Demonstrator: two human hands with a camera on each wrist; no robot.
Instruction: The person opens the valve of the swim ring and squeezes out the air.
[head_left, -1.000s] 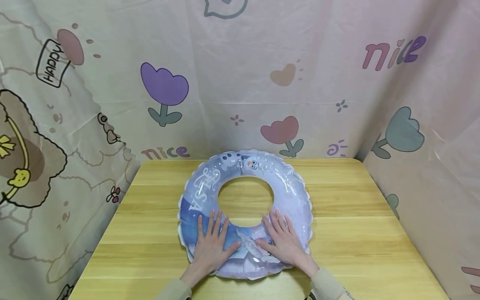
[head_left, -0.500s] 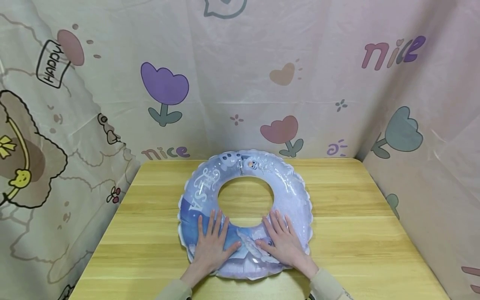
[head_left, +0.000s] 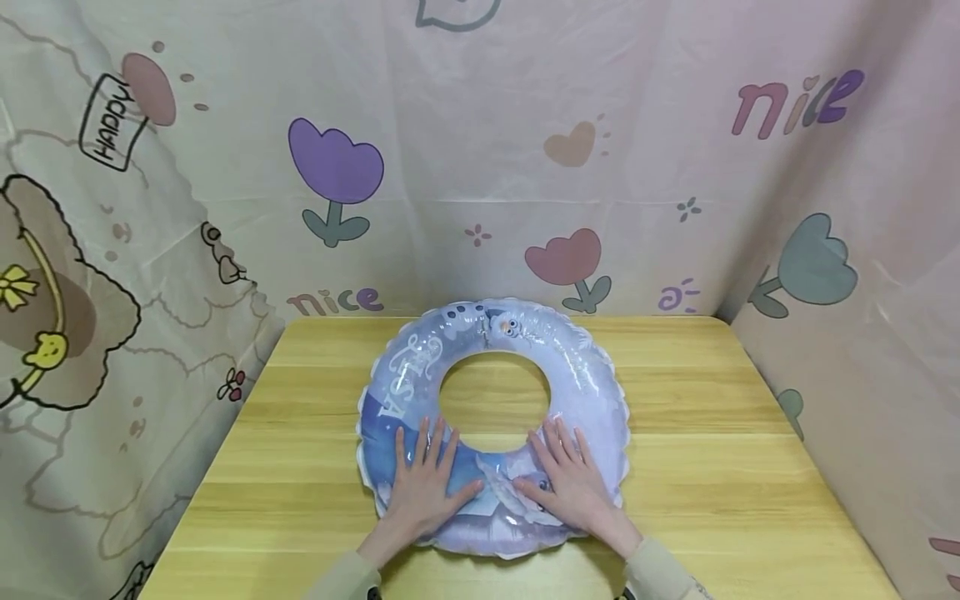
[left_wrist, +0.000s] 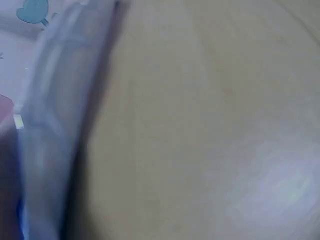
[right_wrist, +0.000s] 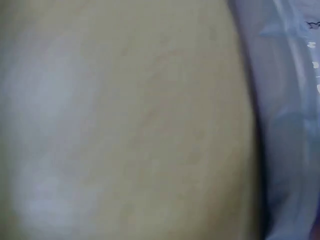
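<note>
An inflated swim ring (head_left: 592, 392) in blue and lilac, printed with "ELSA" and a snowman face, lies flat on the wooden table. On its near left part rests my left hand (head_left: 423, 492), fingers straight and spread. My right hand (head_left: 573, 487) lies likewise on the near right part, thumb pointing inward. Both sets of fingertips reach the rim of the ring's hole. In the left wrist view the ring's side (left_wrist: 60, 110) runs down the left; in the right wrist view its side (right_wrist: 285, 115) is at the right. Neither wrist view clearly shows the fingers.
The wooden table (head_left: 705, 417) extends around the ring on both sides and shows through its hole. A printed cloth (head_left: 465, 150) with tulips, hearts and "nice" lettering hangs behind the table's back edge and along both sides.
The head view has shifted very slightly. Both hands keep their places on the swim ring, and the ring has not visibly moved on the table.
</note>
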